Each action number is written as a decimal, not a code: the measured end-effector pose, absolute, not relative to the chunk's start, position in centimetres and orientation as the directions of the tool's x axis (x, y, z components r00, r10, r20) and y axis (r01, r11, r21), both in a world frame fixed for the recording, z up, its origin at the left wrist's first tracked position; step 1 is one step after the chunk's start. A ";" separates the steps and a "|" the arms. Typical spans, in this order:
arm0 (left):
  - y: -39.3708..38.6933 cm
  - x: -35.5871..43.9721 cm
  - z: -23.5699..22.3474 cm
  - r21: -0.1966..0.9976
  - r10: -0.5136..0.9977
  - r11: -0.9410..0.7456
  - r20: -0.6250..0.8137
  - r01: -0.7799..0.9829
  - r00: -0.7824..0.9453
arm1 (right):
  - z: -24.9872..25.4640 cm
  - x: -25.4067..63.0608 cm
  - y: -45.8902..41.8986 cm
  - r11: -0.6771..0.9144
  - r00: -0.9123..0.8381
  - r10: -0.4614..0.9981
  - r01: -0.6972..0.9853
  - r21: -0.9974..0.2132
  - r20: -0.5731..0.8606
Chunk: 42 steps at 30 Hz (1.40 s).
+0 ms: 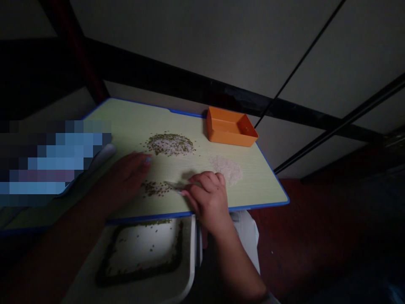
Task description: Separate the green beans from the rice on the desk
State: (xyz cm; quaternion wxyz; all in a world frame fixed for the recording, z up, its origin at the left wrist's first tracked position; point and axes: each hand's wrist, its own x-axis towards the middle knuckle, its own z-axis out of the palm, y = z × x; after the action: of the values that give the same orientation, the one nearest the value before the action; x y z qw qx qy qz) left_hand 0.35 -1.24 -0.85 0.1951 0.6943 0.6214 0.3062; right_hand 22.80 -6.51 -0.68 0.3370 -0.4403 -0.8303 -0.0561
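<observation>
The fingers of my right hand (210,196) pinch a thin tool (173,185) between thumb and forefinger, with the other fingers curled in behind. The tool points left, and its tip is at the small pile (155,188) of dark and pale grains, near the table's close edge. My left hand (130,169) is just beyond and to the left of that pile, its fingers close together and slightly bent, pointing right. I can't tell whether they have anything between them.

Beyond my fingers, a larger mixed pile (171,144) of green and pale grains spreads out, with loose ones around it. Just past my right knuckles is the white pile (226,169), all pale grains. Behind that, the open orange box (232,137) sits at the far edge, near the right corner.

All of this is on the pale green table (264,181) with its blue rim. Below the near edge I see a white tray (142,249), dark green grains banked along its sides and a few scattered across its middle. To the right is the dark red floor (268,240), and panels (240,38) stand behind the table.
</observation>
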 end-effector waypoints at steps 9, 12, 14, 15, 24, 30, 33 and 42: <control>-1.4 0.6 -0.5 0.650 0.984 -0.144 0.175 0.746 0.037 | -0.2 24.4 -7.0 0.675 -0.423 0.657 0.699 -0.236 0.624; -1.3 0.5 -0.6 0.644 0.984 -0.154 0.173 0.749 0.053 | -0.4 24.9 -6.9 0.668 -0.375 0.644 0.700 -0.252 0.667; -1.2 0.4 -0.8 0.641 0.984 -0.149 0.172 0.753 0.048 | -0.4 25.3 -6.9 0.646 -0.326 0.645 0.716 -0.265 0.691; -1.2 0.3 -0.8 0.639 0.985 -0.142 0.167 0.756 0.044 | -0.4 25.6 -7.0 0.630 -0.301 0.650 0.727 -0.274 0.697; -1.3 0.3 -0.9 0.630 0.981 -0.162 0.186 0.760 0.056 | 0.8 26.2 -8.0 0.387 0.067 0.802 0.698 -0.602 0.593; -0.9 0.1 -1.4 0.626 0.976 -0.172 0.213 0.760 0.045 | 0.5 25.2 -8.1 0.322 0.029 0.885 0.681 -0.657 0.464; -1.0 0.2 -1.3 0.625 0.975 -0.172 0.218 0.761 0.042 | 0.2 24.9 -8.0 0.319 0.017 0.892 0.683 -0.657 0.451; -0.9 0.2 -1.4 0.624 0.973 -0.188 0.224 0.758 0.057 | -0.1 24.8 -7.9 0.319 0.020 0.890 0.686 -0.653 0.456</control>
State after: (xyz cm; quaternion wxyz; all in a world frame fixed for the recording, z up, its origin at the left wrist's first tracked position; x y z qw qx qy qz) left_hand 0.15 -0.90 -1.37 0.1736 0.7058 0.6133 0.3092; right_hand 24.78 -7.93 -0.13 0.4288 -0.5712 -0.6898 0.1186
